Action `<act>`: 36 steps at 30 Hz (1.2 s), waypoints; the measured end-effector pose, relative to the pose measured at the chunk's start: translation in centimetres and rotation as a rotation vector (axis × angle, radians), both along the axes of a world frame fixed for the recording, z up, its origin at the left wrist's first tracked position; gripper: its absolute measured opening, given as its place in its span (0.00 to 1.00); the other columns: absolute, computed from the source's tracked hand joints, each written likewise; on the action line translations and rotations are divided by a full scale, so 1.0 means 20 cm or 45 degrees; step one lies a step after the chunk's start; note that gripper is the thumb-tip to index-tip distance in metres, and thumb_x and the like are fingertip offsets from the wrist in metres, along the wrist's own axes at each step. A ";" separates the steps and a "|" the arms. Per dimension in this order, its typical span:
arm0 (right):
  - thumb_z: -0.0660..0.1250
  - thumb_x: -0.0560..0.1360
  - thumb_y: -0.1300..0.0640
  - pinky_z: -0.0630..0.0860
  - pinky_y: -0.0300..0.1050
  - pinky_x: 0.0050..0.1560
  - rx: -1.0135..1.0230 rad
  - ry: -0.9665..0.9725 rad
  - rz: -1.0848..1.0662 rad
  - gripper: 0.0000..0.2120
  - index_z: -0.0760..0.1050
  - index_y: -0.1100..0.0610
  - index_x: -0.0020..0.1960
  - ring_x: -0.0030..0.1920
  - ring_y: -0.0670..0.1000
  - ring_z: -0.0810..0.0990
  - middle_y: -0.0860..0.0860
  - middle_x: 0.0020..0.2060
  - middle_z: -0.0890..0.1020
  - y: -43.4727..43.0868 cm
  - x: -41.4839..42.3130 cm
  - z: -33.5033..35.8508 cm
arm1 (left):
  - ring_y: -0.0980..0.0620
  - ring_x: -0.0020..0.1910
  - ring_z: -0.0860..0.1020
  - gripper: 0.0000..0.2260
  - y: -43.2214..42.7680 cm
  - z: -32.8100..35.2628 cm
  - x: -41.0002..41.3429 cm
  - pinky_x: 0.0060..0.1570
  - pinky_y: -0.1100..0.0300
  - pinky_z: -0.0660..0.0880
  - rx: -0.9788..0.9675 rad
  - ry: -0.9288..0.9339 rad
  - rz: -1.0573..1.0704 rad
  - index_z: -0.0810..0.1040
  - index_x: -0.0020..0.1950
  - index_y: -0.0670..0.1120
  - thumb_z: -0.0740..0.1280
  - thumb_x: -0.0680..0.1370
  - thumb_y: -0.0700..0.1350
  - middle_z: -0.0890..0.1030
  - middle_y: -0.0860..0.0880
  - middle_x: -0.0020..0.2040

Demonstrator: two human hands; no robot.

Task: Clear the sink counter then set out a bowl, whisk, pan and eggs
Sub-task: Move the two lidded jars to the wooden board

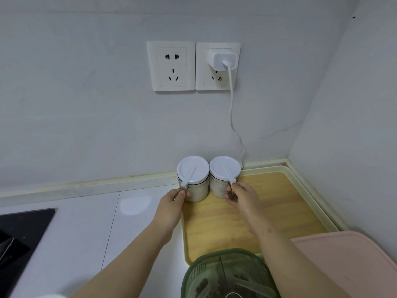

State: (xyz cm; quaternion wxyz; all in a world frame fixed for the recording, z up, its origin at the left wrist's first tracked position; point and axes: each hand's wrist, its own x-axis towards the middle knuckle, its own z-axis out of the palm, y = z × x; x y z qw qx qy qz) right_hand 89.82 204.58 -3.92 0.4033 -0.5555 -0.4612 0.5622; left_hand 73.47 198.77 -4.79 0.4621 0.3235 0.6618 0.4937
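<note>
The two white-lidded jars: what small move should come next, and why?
Probably let go of both: the left hand and right hand pinch the left jar and right jar at the front, and these stand side by side near the wall.

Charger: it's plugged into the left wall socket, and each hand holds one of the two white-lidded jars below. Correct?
Wrong socket. The charger sits in the right socket; the left socket has nothing in it. The rest stands in the head view: the left hand holds the left jar and the right hand holds the right jar.
</note>
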 end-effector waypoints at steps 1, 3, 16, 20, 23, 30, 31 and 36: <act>0.57 0.79 0.63 0.76 0.45 0.50 -0.010 0.017 -0.003 0.14 0.72 0.59 0.37 0.39 0.50 0.77 0.54 0.35 0.76 0.00 0.00 0.00 | 0.50 0.52 0.74 0.11 0.00 0.01 0.00 0.67 0.48 0.68 -0.013 -0.011 -0.004 0.78 0.44 0.49 0.57 0.82 0.44 0.78 0.51 0.45; 0.56 0.80 0.63 0.76 0.42 0.47 -0.016 0.023 -0.003 0.14 0.72 0.59 0.36 0.38 0.49 0.76 0.54 0.34 0.75 0.01 0.00 0.00 | 0.50 0.54 0.74 0.11 0.01 0.02 0.00 0.67 0.49 0.68 -0.028 -0.024 0.007 0.77 0.44 0.50 0.57 0.82 0.44 0.79 0.52 0.47; 0.62 0.77 0.54 0.72 0.54 0.60 -0.226 -0.174 -0.011 0.04 0.73 0.54 0.47 0.54 0.56 0.76 0.52 0.48 0.76 -0.07 0.04 0.15 | 0.43 0.62 0.73 0.21 -0.03 0.09 0.03 0.65 0.46 0.69 -0.188 -0.081 0.127 0.64 0.69 0.45 0.62 0.79 0.51 0.74 0.43 0.63; 0.62 0.75 0.59 0.71 0.49 0.46 -0.165 -0.245 -0.254 0.12 0.74 0.65 0.54 0.45 0.55 0.73 0.52 0.37 0.71 -0.17 0.04 0.24 | 0.41 0.64 0.70 0.27 -0.12 0.20 0.03 0.66 0.46 0.68 -0.175 -0.050 0.089 0.57 0.73 0.44 0.64 0.78 0.48 0.69 0.41 0.67; 0.59 0.75 0.62 0.65 0.42 0.38 -0.066 -0.186 -0.419 0.04 0.72 0.59 0.44 0.35 0.51 0.68 0.50 0.32 0.69 -0.27 0.00 0.30 | 0.44 0.56 0.72 0.24 -0.18 0.29 -0.01 0.60 0.51 0.70 -0.134 -0.061 0.087 0.60 0.72 0.44 0.62 0.79 0.45 0.72 0.44 0.57; 0.59 0.76 0.61 0.66 0.42 0.37 0.097 -0.001 -0.502 0.07 0.70 0.55 0.41 0.39 0.49 0.69 0.49 0.36 0.72 -0.68 -0.15 0.48 | 0.49 0.44 0.77 0.04 -0.53 0.55 -0.08 0.52 0.53 0.73 0.012 -0.198 -0.064 0.74 0.45 0.47 0.61 0.79 0.43 0.78 0.48 0.44; 0.59 0.76 0.61 0.66 0.42 0.37 0.102 0.015 -0.478 0.07 0.70 0.54 0.40 0.40 0.49 0.69 0.49 0.36 0.72 -0.74 -0.18 0.50 | 0.49 0.45 0.77 0.04 -0.58 0.56 -0.10 0.51 0.54 0.74 0.031 -0.211 -0.067 0.74 0.46 0.47 0.61 0.79 0.43 0.79 0.48 0.43; 0.61 0.75 0.63 0.64 0.40 0.35 0.090 0.088 -0.355 0.06 0.70 0.56 0.39 0.39 0.50 0.69 0.52 0.36 0.72 -1.05 -0.33 0.54 | 0.49 0.43 0.78 0.05 -0.88 0.57 -0.18 0.44 0.58 0.74 0.062 -0.283 -0.055 0.75 0.51 0.45 0.62 0.79 0.43 0.79 0.47 0.43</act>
